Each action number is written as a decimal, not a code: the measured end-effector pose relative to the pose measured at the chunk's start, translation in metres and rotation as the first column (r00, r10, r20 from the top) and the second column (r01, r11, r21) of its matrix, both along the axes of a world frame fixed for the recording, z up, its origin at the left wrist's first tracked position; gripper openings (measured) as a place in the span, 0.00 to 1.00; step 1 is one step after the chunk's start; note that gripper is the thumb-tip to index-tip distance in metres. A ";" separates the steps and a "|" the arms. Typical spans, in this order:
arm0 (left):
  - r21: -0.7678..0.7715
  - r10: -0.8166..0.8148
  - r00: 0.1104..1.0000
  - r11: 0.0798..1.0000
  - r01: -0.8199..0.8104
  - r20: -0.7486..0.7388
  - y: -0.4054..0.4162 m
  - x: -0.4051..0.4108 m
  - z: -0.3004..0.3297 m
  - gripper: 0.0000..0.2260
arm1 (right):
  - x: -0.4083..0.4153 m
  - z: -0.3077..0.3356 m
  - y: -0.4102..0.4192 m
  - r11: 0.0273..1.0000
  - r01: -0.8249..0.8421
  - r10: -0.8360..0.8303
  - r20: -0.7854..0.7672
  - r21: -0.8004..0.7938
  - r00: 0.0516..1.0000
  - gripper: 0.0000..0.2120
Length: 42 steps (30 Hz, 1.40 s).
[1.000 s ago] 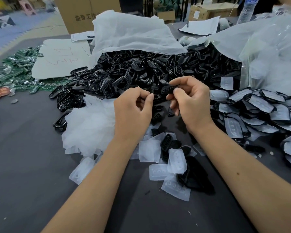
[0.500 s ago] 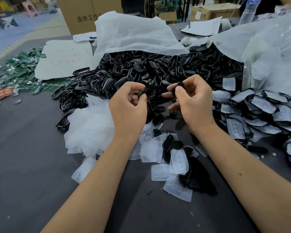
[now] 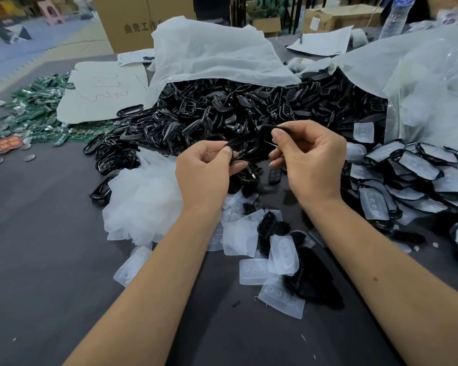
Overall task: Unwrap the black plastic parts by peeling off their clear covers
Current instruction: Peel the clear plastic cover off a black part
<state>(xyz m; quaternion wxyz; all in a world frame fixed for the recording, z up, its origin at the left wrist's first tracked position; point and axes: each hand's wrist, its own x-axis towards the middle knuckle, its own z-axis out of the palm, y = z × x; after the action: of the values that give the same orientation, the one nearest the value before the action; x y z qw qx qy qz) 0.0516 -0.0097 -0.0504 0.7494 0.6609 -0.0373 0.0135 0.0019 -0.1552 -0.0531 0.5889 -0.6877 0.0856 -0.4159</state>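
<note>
Head view: left hand pinches black ring; right hand pinches second black piece, apparently pulling apart. Cover not discernible.

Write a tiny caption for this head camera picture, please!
Left hand and right hand pinch black plastic frame pieces above scattered clear plastic covers.

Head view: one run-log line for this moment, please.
left hand pinches black frame | right hand pinches black piece | peeled covers heaped left
</note>
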 end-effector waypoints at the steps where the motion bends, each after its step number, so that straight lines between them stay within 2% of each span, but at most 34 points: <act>1: -0.017 -0.005 1.000 1.000 0.005 -0.014 -0.001 -0.001 -0.001 0.04 | 0.000 0.000 0.000 1.000 0.005 -0.005 -0.001 -0.007 1.000 0.03; 4: 0.019 0.004 1.000 1.000 -0.004 0.007 -0.002 -0.004 -0.003 0.05 | 0.000 -0.001 0.003 0.998 -0.022 0.021 -0.010 -0.067 1.000 0.07; 8: 0.056 0.014 0.998 0.998 -0.017 0.068 -0.004 -0.005 -0.005 0.05 | 0.000 -0.002 0.006 0.992 -0.084 0.079 -0.053 -0.095 0.995 0.04; 13: 0.062 -0.001 0.995 0.998 -0.005 0.096 -0.003 -0.004 -0.007 0.05 | 0.002 -0.004 0.008 0.988 -0.083 0.066 -0.134 -0.129 0.989 0.04; 19: 0.090 -0.062 0.985 0.995 0.048 0.162 -0.003 -0.004 -0.009 0.05 | 0.002 -0.006 0.007 0.986 -0.048 0.024 -0.151 -0.158 0.988 0.04; 27: -0.001 -0.093 0.989 0.996 0.094 0.115 -0.001 -0.001 -0.010 0.06 | 0.002 -0.004 0.008 0.990 -0.089 0.072 -0.153 -0.106 0.986 0.05; 33: -0.011 -0.101 0.987 0.995 0.103 0.129 -0.001 0.000 -0.012 0.07 | 0.002 -0.004 0.008 0.986 -0.059 0.026 -0.212 -0.154 0.977 0.05; 37: -0.033 -0.106 0.990 0.993 0.110 0.094 -0.001 0.000 -0.012 0.07 | 0.005 -0.006 0.005 0.967 0.040 -0.103 -0.244 -0.250 0.964 0.08; 38: -0.037 -0.111 0.990 0.993 0.115 0.088 -0.001 0.000 -0.011 0.07 | 0.005 -0.006 0.004 0.975 0.019 -0.077 -0.259 -0.221 0.963 0.09; 42: -0.031 -0.139 0.987 0.989 0.142 0.084 0.001 0.000 -0.010 0.07 | 0.006 -0.005 0.002 0.970 -0.240 0.244 -0.254 0.046 0.936 0.04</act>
<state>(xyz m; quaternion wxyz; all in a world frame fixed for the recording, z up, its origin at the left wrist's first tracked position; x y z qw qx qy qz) 0.0518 -0.0090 -0.0603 0.7586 0.6414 -0.1140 -0.0116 0.0082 -0.1532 -0.0586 0.6244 -0.7369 0.0791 -0.2468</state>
